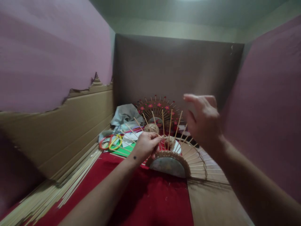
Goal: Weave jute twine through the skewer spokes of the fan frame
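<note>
- Far left, a bundle of bamboo sticks (pixel 54 191) lies along the cardboard wall, off the edge of the red cloth (pixel 145 197).
- Moving in, red and yellow scissors (pixel 110 142) lie flat, with a grey cloth (pixel 125 115) crumpled behind them.
- The left hand (pixel 147 145) has its fingertips pinched shut on one of the spokes (pixel 170 125). It's too small to tell whether twine is in the pinch too.
- Just behind it sits the ball of twine (pixel 151 128), and a flower-decorated fan piece (pixel 158 107) stands against the back wall.
- In the centre, the half-round frame (pixel 168 164) rests on the cloth with spokes fanning out and a woven band (pixel 174 154) hugging its curve.
- The right hand (pixel 203 121) is lifted above the frame, fingers loosely spread and apparently holding nothing. I can't make out a strand running to it.
- It looks like a weaving pass around the spokes. The next tuck would call for the left pinch to steady the spoke while the strand is kept taut.
</note>
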`<state>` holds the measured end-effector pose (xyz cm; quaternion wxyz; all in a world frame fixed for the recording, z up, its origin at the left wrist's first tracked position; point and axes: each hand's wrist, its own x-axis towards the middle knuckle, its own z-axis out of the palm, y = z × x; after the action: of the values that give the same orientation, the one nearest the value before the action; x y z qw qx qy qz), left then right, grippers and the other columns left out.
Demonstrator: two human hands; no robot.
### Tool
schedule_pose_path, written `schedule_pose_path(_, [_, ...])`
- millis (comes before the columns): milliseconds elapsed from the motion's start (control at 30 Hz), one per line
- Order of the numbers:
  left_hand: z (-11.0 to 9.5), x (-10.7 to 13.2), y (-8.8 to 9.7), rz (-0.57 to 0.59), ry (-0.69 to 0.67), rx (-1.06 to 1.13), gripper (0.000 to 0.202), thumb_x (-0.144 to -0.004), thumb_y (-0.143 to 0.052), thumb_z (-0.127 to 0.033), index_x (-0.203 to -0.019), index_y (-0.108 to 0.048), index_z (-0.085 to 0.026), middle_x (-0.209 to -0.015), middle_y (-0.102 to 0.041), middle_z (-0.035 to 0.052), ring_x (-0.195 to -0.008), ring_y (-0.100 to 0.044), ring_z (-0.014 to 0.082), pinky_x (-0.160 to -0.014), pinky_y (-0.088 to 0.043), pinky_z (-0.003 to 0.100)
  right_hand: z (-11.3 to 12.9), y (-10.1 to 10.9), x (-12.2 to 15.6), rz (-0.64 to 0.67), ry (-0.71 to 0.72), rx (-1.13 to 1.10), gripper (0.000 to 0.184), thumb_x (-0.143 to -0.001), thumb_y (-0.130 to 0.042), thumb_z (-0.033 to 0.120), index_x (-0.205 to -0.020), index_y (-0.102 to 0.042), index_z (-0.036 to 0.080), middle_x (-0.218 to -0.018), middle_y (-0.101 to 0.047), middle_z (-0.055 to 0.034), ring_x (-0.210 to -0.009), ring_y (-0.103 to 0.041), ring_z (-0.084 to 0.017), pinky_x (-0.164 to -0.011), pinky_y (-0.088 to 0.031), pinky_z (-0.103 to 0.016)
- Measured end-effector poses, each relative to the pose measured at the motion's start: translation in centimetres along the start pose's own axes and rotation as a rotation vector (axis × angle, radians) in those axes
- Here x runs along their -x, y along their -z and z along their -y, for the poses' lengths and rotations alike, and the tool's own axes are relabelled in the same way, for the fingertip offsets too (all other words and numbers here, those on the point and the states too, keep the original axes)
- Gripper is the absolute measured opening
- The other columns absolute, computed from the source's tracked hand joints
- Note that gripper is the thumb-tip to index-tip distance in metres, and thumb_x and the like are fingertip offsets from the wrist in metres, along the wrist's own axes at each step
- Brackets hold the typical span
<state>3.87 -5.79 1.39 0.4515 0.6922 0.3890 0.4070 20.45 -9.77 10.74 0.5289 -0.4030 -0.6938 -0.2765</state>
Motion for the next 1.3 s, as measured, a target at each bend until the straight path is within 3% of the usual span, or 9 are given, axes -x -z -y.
schedule_pose_path(67, [0.1, -0.1, 0.1, 0.002, -0.013, -0.003, 0.030, -0.077, -0.049, -0.031, -0.051, -0.048, -0.016, -0.039, -0.052, -0.0025, -0.027, -0.043, 0.0074, -0.027, -0.027, 0.018, -1.4, -0.7, -2.9, 0.195, -0.080, -0.045, 0.045, -0.067, -0.056, 0.000, -0.110, -0.058, 0.013, -0.085, -0.067, -0.0063, -0.084, -0.059, -0.019, -0.081, -0.044, -0.042])
schedule_pose_path(133, [0.0, -0.1, 0.2, 0.018, -0.030, -0.004, 0.028, -0.076, -0.049, -0.030, -0.052, -0.049, -0.017, -0.039, -0.051, -0.0029, -0.027, -0.044, 0.0076, -0.027, -0.027, 0.018, -2.9, -1.3, -5.5, 0.617, -0.278, -0.228, 0.035, -0.065, -0.060, 0.003, -0.099, -0.062, 0.009, -0.071, -0.067, -0.0034, -0.062, -0.060, -0.013, -0.065, -0.049, -0.033])
schedule_pose_path(233, [-0.2, 0.2, 0.4, 0.074, -0.047, 0.004, 0.025, -0.076, -0.049, -0.029, -0.054, -0.050, -0.017, -0.040, -0.052, -0.0034, -0.028, -0.044, 0.0083, -0.027, -0.027, 0.018, -4.5, -2.4, -7.7, 1.160, -0.513, -0.641, 0.038, -0.065, -0.056, 0.002, -0.103, -0.060, 0.007, -0.082, -0.069, -0.0027, -0.060, -0.062, -0.007, -0.058, -0.047, -0.023])
schedule_pose_path(300, [-0.4, 0.4, 0.4, 0.102, -0.058, -0.004, 0.023, -0.075, -0.050, -0.030, -0.058, -0.054, -0.017, -0.041, -0.053, -0.0036, -0.028, -0.045, 0.0087, -0.028, -0.030, 0.019, -5.0, -3.3, -7.7, 1.236, -0.717, -0.780, 0.033, -0.062, -0.051, -0.003, -0.093, -0.061, 0.001, -0.083, -0.070, -0.0050, -0.056, -0.062, -0.005, -0.055, -0.046, -0.020])
schedule_pose_path(433, [-0.2, 0.4, 0.3, 0.094, -0.070, -0.030, 0.022, -0.075, -0.050, -0.031, -0.064, -0.060, -0.016, -0.042, -0.053, -0.0038, -0.028, -0.045, 0.0091, -0.028, -0.033, 0.019, -4.8, -5.1, -5.8, 1.186, -1.041, -0.918, 0.017, -0.058, -0.043, -0.010, -0.066, -0.057, -0.004, -0.072, -0.070, -0.0044, -0.044, -0.057, 0.002, -0.050, -0.041, -0.010])
schedule_pose_path(633, [0.0, 0.0, 0.4, 0.072, -0.075, -0.054, 0.022, -0.073, -0.048, -0.024, -0.053, -0.052, -0.017, -0.037, -0.050, -0.0043, -0.028, -0.045, 0.0087, -0.029, -0.033, 0.018, -3.6, -5.8, -4.2, 1.321, -1.389, -0.757, 0.017, -0.062, -0.034, -0.004, -0.054, -0.049, -0.009, -0.059, -0.067, -0.0030, -0.032, -0.046, 0.006, -0.041, -0.030, -0.002])
schedule_pose_path(833, [0.1, -0.2, 0.5, 0.121, -0.039, 0.010, 0.019, -0.074, -0.050, -0.029, -0.059, -0.055, -0.017, -0.040, -0.053, -0.0041, -0.028, -0.045, 0.0095, -0.028, -0.033, 0.019, -2.0, -5.4, -3.5, 1.796, -1.245, -0.665, 0.026, -0.063, -0.033, -0.006, -0.078, -0.050, -0.019, -0.061, -0.065, -0.0118, -0.039, -0.054, 0.000, -0.037, -0.027, -0.004])
schedule_pose_path(1100, [-1.3, 1.1, 1.1, 0.134, -0.045, 0.026, 0.024, -0.074, -0.051, -0.028, -0.054, -0.053, -0.016, -0.038, -0.051, -0.0032, -0.027, -0.043, 0.0086, -0.028, -0.032, 0.018, -1.6, -4.9, -3.5, 1.923, -0.915, -0.677, 0.031, -0.069, -0.038, 0.003, -0.088, -0.048, -0.018, -0.058, -0.066, -0.0064, -0.046, -0.059, -0.005, -0.042, -0.038, -0.011])
schedule_pose_path(1300, [-3.1, 2.9, 1.7, 0.184, 0.075, 0.079, 0.020, -0.072, -0.056, -0.032, -0.062, -0.057, -0.014, -0.041, -0.055, -0.0015, -0.027, -0.047, 0.0098, -0.026, -0.030, 0.018, -1.1, -4.0, -4.7, 2.089, -0.562, -0.713, 0.017, -0.070, -0.061, 0.012, -0.084, -0.059, 0.003, -0.067, -0.069, -0.0044, -0.060, -0.065, -0.012, -0.059, -0.050, -0.023])
